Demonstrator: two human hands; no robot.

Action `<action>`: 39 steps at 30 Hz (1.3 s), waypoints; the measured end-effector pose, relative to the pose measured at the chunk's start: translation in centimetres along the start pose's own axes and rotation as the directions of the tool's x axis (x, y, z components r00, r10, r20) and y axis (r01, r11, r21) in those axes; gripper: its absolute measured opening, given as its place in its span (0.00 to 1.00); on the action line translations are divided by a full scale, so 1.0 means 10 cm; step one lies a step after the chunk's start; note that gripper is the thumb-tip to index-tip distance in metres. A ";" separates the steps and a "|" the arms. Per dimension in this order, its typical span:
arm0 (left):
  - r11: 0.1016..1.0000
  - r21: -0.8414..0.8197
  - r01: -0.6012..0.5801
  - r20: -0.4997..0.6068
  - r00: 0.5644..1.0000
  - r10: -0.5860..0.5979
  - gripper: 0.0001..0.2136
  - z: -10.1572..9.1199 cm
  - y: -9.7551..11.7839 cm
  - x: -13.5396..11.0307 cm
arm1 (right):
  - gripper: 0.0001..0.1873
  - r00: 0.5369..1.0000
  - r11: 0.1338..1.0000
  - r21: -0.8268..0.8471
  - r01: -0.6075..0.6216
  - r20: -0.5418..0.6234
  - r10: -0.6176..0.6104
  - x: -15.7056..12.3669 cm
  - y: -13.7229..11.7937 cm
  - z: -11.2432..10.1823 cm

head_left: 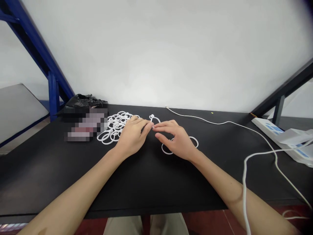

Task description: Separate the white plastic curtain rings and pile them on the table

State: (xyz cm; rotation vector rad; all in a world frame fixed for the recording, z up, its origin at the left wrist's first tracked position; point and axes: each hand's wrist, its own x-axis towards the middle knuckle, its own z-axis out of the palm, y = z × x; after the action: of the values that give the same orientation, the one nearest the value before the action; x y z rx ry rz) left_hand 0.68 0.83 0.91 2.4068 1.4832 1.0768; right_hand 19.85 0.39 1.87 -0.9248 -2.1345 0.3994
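A pile of several white rings (114, 127) lies on the black table (146, 182) left of centre. My left hand (133, 137) rests beside that pile, its fingertips pinched on a small knotted white ring piece (153, 118). My right hand (177, 138) meets it from the right, forefinger and thumb closed at the same piece. Under my right hand lie two more white rings (194, 143), partly hidden by the palm.
A white cable (220, 123) runs from the table's back edge to the right and loops down at the front right. A black bag (84, 101) and a blurred item sit at the back left. White and blue packets (288, 137) lie at the right edge. Blue frame posts stand left.
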 end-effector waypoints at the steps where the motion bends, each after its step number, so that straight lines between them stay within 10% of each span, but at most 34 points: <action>1: 1.000 -0.029 0.002 -0.007 1.000 -0.002 0.15 -0.01 0.00 0.00 | 0.10 1.000 1.000 0.023 0.013 0.012 -0.013 -0.01 -0.02 0.00; 10: 0.993 -0.004 -0.115 -0.031 0.993 0.115 0.11 0.00 -0.01 -0.01 | 0.13 0.981 0.976 0.127 -0.175 -0.066 0.184 -0.01 0.00 0.03; 16: 0.958 -0.025 -0.285 0.101 0.953 0.286 0.13 0.01 0.04 -0.05 | 0.10 0.994 0.993 0.075 -0.090 -0.051 0.094 -0.01 -0.01 0.02; 39: 0.963 -0.024 -0.268 0.126 0.955 0.269 0.18 -0.01 0.02 -0.08 | 0.08 0.994 0.995 0.006 -0.104 -0.016 0.104 0.00 -0.02 -0.08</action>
State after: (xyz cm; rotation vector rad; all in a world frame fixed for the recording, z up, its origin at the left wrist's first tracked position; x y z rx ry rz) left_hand 0.59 0.07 0.66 2.6735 1.1355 0.9473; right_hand 20.35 0.25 2.53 -1.0362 -2.0749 0.4472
